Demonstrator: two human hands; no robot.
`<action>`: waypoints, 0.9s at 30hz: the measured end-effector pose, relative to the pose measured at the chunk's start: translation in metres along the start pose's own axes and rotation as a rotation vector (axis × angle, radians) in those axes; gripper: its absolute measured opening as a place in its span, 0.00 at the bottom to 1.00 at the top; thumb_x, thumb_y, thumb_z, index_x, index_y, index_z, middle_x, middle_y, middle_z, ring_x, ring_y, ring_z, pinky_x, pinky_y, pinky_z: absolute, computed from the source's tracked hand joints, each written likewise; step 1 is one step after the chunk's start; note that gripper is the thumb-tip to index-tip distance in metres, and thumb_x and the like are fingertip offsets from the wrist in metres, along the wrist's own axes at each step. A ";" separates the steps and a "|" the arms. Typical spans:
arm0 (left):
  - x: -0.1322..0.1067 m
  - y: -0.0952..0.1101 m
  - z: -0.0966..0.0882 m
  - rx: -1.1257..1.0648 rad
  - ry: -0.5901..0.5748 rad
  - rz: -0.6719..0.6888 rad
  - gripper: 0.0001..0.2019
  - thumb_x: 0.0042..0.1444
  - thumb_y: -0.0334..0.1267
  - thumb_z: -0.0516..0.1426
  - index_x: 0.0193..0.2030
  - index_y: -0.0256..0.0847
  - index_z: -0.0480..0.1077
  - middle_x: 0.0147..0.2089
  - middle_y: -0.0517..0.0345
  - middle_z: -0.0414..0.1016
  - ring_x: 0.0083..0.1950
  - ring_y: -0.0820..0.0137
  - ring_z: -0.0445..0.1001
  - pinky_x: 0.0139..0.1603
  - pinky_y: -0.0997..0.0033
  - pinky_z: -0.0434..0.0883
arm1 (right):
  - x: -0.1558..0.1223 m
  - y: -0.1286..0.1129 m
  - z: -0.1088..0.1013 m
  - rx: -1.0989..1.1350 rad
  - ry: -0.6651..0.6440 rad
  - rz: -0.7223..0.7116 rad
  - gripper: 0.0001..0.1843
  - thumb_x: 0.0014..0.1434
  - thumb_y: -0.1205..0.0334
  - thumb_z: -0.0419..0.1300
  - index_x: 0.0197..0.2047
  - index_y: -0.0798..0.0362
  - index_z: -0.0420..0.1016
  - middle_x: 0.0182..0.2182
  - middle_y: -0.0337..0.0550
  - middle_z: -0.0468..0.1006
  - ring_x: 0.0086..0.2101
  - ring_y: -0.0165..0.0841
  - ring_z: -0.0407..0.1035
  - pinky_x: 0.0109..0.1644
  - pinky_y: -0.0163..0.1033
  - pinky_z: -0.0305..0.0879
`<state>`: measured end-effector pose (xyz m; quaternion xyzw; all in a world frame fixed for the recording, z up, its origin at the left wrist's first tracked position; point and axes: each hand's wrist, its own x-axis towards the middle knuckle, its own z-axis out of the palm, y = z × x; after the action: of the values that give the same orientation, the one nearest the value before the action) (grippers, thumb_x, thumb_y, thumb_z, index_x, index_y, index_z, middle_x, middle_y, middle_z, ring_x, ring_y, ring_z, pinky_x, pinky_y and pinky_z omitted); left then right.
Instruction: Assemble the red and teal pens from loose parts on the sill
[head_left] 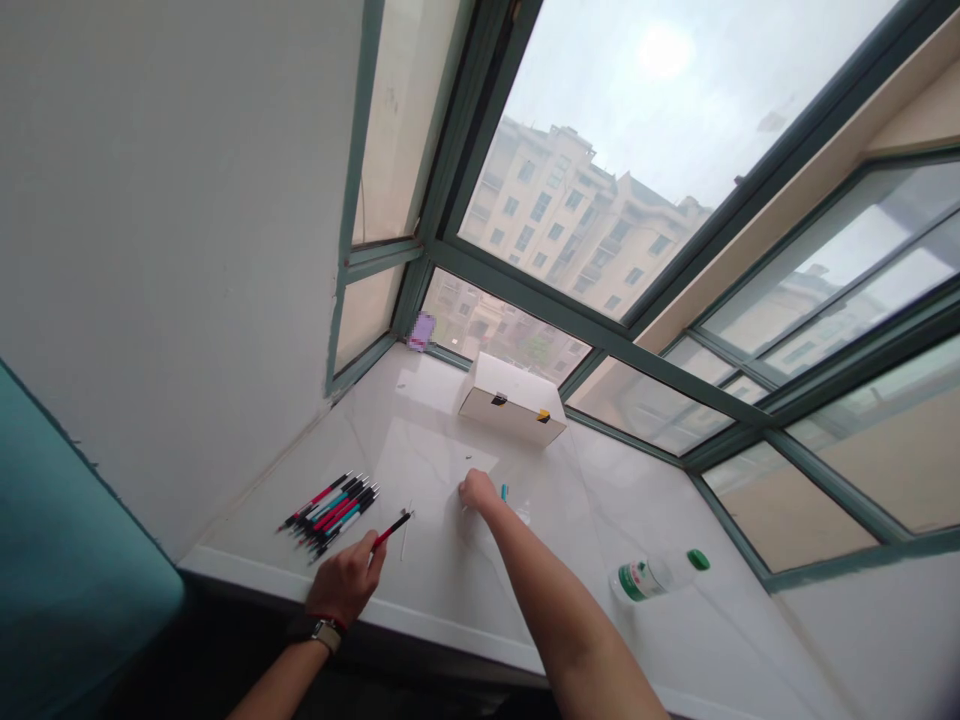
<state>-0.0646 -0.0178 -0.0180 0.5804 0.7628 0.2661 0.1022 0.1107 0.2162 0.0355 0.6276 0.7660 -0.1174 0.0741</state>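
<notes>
Near the front edge of the white counter [442, 590], my left hand [346, 582] grips a red and black pen [391, 528], its dark end pointing up and right. A thin white stick [403, 545] lies just past that pen. To the left of it is a pile of pens [330, 512] in red, black, blue and white, laid roughly parallel. Farther in, my right hand [478, 491] is closed with its fingertips down at the counter; what they pinch is hidden. Close to its right side lies a small blue piece [505, 492].
A white box [514, 405] with black and yellow tabs stands at the back by the window. On the right a clear bottle [652, 577] with a green cap lies on its side. A purple packet [421, 331] sits in the far corner. A wall bounds the left.
</notes>
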 end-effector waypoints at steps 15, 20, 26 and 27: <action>0.003 0.006 -0.004 0.064 -0.051 -0.001 0.17 0.68 0.44 0.43 0.40 0.44 0.70 0.30 0.54 0.79 0.33 0.63 0.79 0.28 0.69 0.58 | -0.065 -0.007 0.017 0.669 0.323 -0.265 0.09 0.61 0.57 0.57 0.34 0.52 0.74 0.29 0.43 0.80 0.32 0.35 0.76 0.41 0.37 0.69; 0.003 0.005 0.000 0.090 -0.052 0.005 0.17 0.68 0.45 0.44 0.40 0.44 0.71 0.31 0.53 0.79 0.33 0.63 0.79 0.28 0.69 0.56 | -0.116 -0.007 0.047 1.108 0.232 -0.241 0.12 0.57 0.50 0.61 0.36 0.51 0.76 0.27 0.44 0.77 0.28 0.37 0.74 0.28 0.40 0.73; 0.002 0.012 -0.011 0.102 -0.064 -0.016 0.20 0.68 0.48 0.42 0.44 0.43 0.73 0.31 0.50 0.80 0.31 0.63 0.77 0.26 0.69 0.52 | -0.131 -0.008 0.021 1.203 0.167 -0.277 0.12 0.54 0.53 0.65 0.36 0.54 0.78 0.30 0.45 0.80 0.32 0.36 0.75 0.33 0.39 0.75; 0.002 0.014 -0.013 0.104 -0.070 -0.021 0.20 0.68 0.48 0.42 0.44 0.43 0.73 0.32 0.50 0.80 0.31 0.64 0.77 0.26 0.69 0.52 | -0.130 -0.008 0.015 1.150 0.178 -0.297 0.12 0.54 0.54 0.65 0.36 0.54 0.79 0.32 0.46 0.81 0.32 0.36 0.75 0.34 0.39 0.75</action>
<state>-0.0595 -0.0172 0.0005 0.5859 0.7776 0.2046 0.1013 0.1287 0.0878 0.0559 0.4606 0.6625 -0.4692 -0.3590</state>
